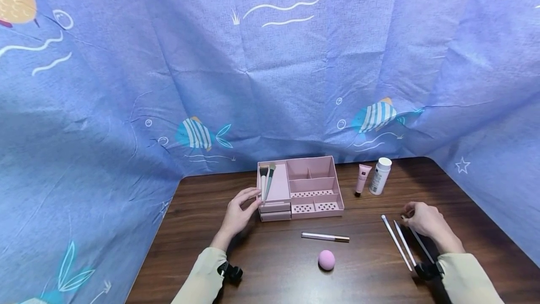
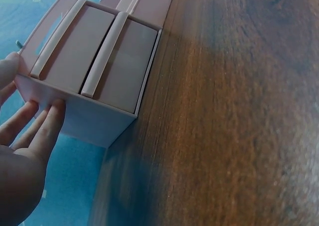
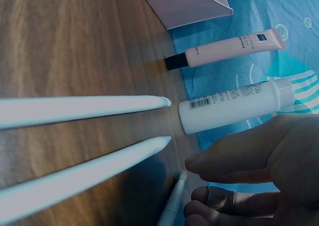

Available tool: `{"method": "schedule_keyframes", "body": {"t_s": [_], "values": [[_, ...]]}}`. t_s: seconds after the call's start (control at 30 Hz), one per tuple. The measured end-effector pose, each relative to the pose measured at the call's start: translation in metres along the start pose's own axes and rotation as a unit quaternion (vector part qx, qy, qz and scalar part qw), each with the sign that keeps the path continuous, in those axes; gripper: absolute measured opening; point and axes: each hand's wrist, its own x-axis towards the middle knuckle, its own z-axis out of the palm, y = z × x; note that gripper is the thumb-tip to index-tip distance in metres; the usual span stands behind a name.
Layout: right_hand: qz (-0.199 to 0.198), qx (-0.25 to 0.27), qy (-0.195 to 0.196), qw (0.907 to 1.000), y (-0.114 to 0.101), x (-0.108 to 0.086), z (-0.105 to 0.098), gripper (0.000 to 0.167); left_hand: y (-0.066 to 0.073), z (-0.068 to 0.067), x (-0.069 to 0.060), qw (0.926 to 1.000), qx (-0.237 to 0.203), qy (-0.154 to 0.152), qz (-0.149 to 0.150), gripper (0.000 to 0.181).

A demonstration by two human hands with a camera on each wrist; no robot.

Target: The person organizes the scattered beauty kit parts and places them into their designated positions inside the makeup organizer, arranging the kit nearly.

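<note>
My left hand (image 1: 237, 215) touches the left side of a pink organizer (image 1: 274, 186). In the left wrist view its fingers (image 2: 47, 131) lie against the side wall, the thumb at the upper corner beside two drawers (image 2: 75, 47). Two makeup brushes (image 1: 269, 182) lie on the organizer's left top. At the right, my right hand (image 1: 428, 224) hovers low over the upper end of the rightmost of three thin white sticks (image 1: 422, 245). The right wrist view has this stick's tip (image 3: 182, 177) just beside the thumb, with no grip on it visible; the fingers are loosely bent.
A pink tube (image 1: 363, 179) and a white bottle (image 1: 380, 176) stand behind the sticks. The other two sticks (image 1: 396, 243) lie left of my right hand. A silver tube (image 1: 325, 237) and a pink ball (image 1: 326, 260) are in front of the organizer. Blue cloth (image 1: 261, 107) hangs behind.
</note>
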Motion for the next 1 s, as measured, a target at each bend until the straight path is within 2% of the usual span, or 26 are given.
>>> {"method": "schedule_keyframes", "body": {"t_s": [0.13, 0.53, 0.8, 1.0], "values": [[0.005, -0.003, -0.014, 0.9999, 0.0029, -0.0009, 0.0026, 0.028, 0.0011, 0.0001, 0.0002, 1.0000, 0.000, -0.002, 0.005, 0.030], [0.024, -0.021, -0.024, 0.9992, 0.0053, -0.0001, 0.0068, 0.028, 0.0004, 0.0005, 0.0002, 0.9994, 0.027, 0.005, 0.020, 0.029], [0.009, -0.019, -0.019, 0.9996, 0.0071, 0.0001, 0.0088, 0.025, 0.0012, -0.0004, -0.0002, 0.9998, 0.020, 0.000, 0.003, 0.030], [0.016, -0.023, -0.027, 0.9993, 0.0050, -0.0002, 0.0091, 0.025, 0.0014, -0.0006, -0.0011, 0.9996, 0.030, -0.001, 0.003, 0.030]]}}
